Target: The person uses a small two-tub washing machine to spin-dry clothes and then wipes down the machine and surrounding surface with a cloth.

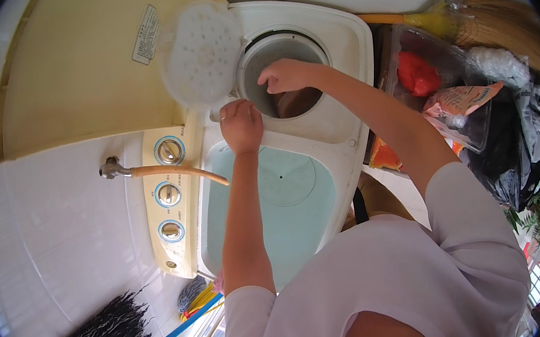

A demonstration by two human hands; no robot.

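A twin-tub washing machine stands before me. My right hand (289, 75) hangs over the round spin tub (253, 65), its fingers loosely bent and no object visible in them. Something brown (295, 101) shows low inside that tub, partly behind my wrist; I cannot tell what it is. My left hand (242, 126) rests, fingers bent, on the white ledge between the spin tub and the wash tub (296, 225). What lies under its fingers is hidden. Beside it, a translucent perforated spin-tub cover (207, 56) stands raised. The wash tub is pale blue-green, with a round disc (285, 174) at its bottom.
A tap (112, 169) with an orange hose (178, 170) reaches over the control panel (184, 248). The cream machine lid (83, 65) is raised at left. A blue-handled broom (168, 330) leans below. At right are a straw broom (493, 25), a plastic bin (483, 131) and bags (502, 142).
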